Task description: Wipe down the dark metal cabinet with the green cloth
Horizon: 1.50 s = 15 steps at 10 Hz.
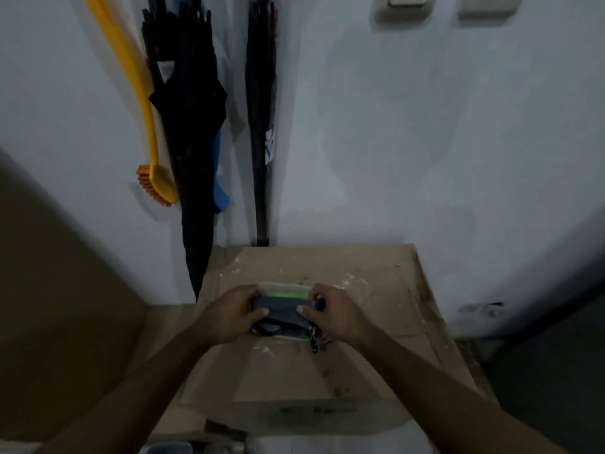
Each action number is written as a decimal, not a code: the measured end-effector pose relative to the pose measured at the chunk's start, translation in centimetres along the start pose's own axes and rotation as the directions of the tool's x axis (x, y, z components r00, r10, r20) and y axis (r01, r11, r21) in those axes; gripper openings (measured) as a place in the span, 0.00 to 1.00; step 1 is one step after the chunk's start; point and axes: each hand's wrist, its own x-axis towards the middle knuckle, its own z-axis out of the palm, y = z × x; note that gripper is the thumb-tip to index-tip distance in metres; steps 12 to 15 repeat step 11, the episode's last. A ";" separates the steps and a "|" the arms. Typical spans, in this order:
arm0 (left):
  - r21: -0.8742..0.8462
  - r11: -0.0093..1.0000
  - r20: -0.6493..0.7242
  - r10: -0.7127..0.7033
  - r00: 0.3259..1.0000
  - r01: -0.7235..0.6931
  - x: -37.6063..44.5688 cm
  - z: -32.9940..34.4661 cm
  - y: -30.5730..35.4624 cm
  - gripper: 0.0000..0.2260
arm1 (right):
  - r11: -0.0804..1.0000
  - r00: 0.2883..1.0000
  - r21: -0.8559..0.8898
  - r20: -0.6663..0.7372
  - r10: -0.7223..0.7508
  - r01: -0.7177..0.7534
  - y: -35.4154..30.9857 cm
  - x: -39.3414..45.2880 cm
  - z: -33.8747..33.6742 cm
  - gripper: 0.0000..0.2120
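Note:
Both hands hold a dark grey folded fabric item above a clear plastic container on a cardboard box. My left hand grips its left end, thumb on top. My right hand grips its right end, thumb on top. A strip of bright green, apparently the green cloth, shows inside the container just behind the grey item. A dark surface at the lower right may be the dark metal cabinet; I cannot tell for sure.
Folded dark umbrellas and a yellow brush with orange bristles hang on the white wall at the back left. A brown panel stands at the left. Wall switches sit at the top right.

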 end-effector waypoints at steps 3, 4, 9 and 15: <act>0.175 0.982 -0.051 0.079 0.996 -0.069 0.1 4.3 -2.5 0.26 | 0.831 0.982 -0.556 -0.173 -0.081 -0.030 1.2 -1.2 4.8 0.22; 0.034 0.999 -0.106 0.006 0.994 -0.003 -0.4 5.3 -1.4 0.25 | 0.905 0.982 -0.425 -0.168 -0.081 0.002 1.3 -1.1 5.2 0.20; 0.142 0.979 -0.217 -0.112 0.970 0.145 0.4 7.2 2.2 0.29 | 0.905 0.987 -0.423 -0.127 -0.102 0.040 2.5 -0.5 2.3 0.21; 0.154 0.984 -0.202 -0.056 0.978 0.089 0.8 5.8 1.0 0.42 | 0.855 0.977 -0.519 -0.189 -0.099 -0.014 1.5 -0.2 1.6 0.29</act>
